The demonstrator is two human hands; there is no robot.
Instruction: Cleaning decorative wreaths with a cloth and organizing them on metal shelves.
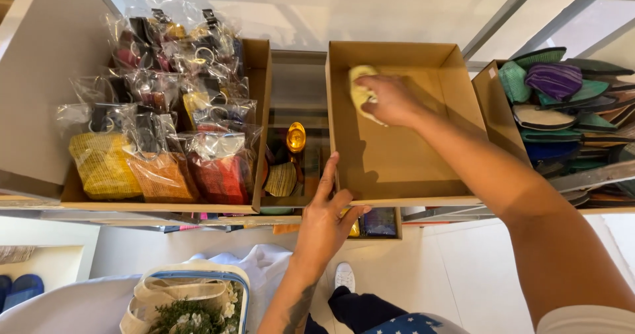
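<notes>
An open brown cardboard box (397,162) sits on a shelf, its inside bare. My right hand (390,99) reaches into it and presses a pale yellow cloth (360,90) against the back left of the box floor. My left hand (327,218) grips the box's front left corner, fingers along its wall. Both forearms come up from the bottom of the view.
Left of it, another cardboard box (263,69) holds several woven pouches in clear bags (159,135). Between the boxes a gap shows a gold ornament (296,137) on a lower shelf. A box of woven items (562,102) stands at right. Below, a tote bag with greenery (192,304).
</notes>
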